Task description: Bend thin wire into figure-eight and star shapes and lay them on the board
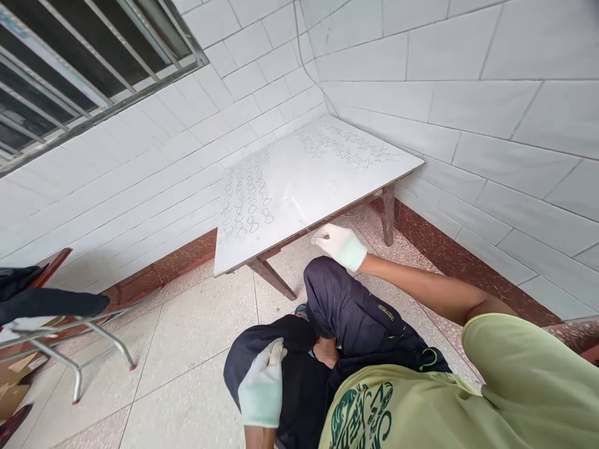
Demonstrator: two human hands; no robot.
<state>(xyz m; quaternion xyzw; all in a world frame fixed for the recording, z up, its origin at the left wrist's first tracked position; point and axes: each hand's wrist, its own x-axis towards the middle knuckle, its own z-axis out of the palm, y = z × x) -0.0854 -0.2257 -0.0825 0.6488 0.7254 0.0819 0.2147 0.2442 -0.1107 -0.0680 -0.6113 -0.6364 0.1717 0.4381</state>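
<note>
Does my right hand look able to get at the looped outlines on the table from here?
Probably yes: the gloved right hand is by the near edge of the white-topped table, and nothing visible blocks the way across to the looped outlines.

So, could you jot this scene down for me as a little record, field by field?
Table: white top, in a corner of tiled walls
On the table: looped outlines in rows at left; star-like outlines toward the far right
Right hand: gloved, fingers drawn together by the near edge; any held item unclear
Left hand: gloved, at the left knee
Far left: barred window, dark cloth
</note>
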